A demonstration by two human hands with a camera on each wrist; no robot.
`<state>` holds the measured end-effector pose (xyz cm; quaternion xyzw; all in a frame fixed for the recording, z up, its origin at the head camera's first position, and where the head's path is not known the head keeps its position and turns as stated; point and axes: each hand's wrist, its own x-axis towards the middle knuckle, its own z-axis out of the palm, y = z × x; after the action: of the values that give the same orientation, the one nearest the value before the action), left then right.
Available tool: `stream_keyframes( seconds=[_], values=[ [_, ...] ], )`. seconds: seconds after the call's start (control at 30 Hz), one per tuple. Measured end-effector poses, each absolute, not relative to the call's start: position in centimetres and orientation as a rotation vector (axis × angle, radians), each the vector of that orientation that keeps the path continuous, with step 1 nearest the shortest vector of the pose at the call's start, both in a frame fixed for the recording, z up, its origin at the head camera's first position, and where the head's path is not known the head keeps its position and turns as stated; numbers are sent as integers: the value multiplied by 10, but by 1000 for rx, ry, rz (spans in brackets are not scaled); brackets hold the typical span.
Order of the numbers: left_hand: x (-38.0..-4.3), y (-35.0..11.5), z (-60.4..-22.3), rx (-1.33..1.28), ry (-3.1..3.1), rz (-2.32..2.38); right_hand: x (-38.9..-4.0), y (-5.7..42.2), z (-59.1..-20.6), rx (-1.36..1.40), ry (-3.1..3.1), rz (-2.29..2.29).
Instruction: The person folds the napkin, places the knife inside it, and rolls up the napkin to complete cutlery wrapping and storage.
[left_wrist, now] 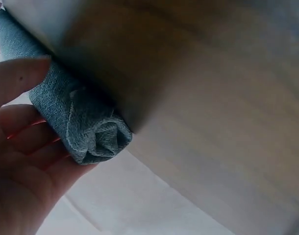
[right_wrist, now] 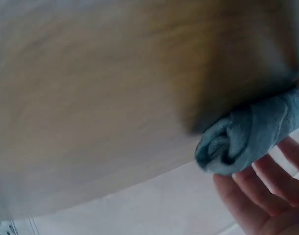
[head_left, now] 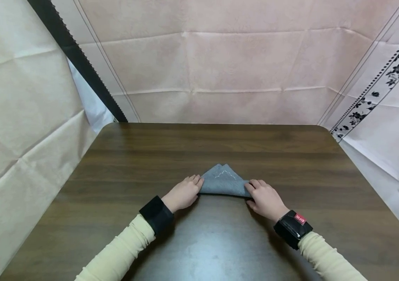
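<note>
A blue-grey cloth (head_left: 222, 184) lies across the middle of the table, rolled along its near edge. Its far part still shows as a flat, pointed flap with a white stitched line. At the left end of the roll, my left hand (head_left: 184, 192) grips it, thumb on the near side and fingers beyond. My right hand (head_left: 266, 200) holds the right end in much the same way. Seen from the left wrist, the rolled cloth (left_wrist: 61, 105) has a spiral of layers at its end. The right wrist view shows a similar coiled end of the cloth (right_wrist: 247, 134) beside the fingers (right_wrist: 274, 178).
The dark brown wooden table (head_left: 143, 156) has rounded far corners. Pale creased sheets (head_left: 241, 62) hang behind it and at both sides. A black strap-like band (head_left: 80, 58) runs down the left sheet, and a floral strip (head_left: 371, 97) down the right one.
</note>
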<state>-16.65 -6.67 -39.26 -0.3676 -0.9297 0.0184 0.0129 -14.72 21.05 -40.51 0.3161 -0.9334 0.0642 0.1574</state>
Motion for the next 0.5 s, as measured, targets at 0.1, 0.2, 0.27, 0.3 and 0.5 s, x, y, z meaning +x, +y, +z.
stream_keyframes(
  seconds=[0.1,0.2,0.27,0.3,0.5],
  values=[
    [-167,-65,-389,-1113,-2936,63,-151,207,-405,899,-2666,163],
    [-169,-64,-387,-1090,-2957,74,-154,205,-406,886,-2661,171],
    [-169,-63,-386,-1092,-2955,81,-155,205,-406,880,-2665,175],
    [-169,-63,-385,-1096,-2954,78,-155,205,-406,876,-2666,175],
    [-171,-60,-387,-1090,-2949,54,-154,206,-405,870,-2675,162]
  ],
)
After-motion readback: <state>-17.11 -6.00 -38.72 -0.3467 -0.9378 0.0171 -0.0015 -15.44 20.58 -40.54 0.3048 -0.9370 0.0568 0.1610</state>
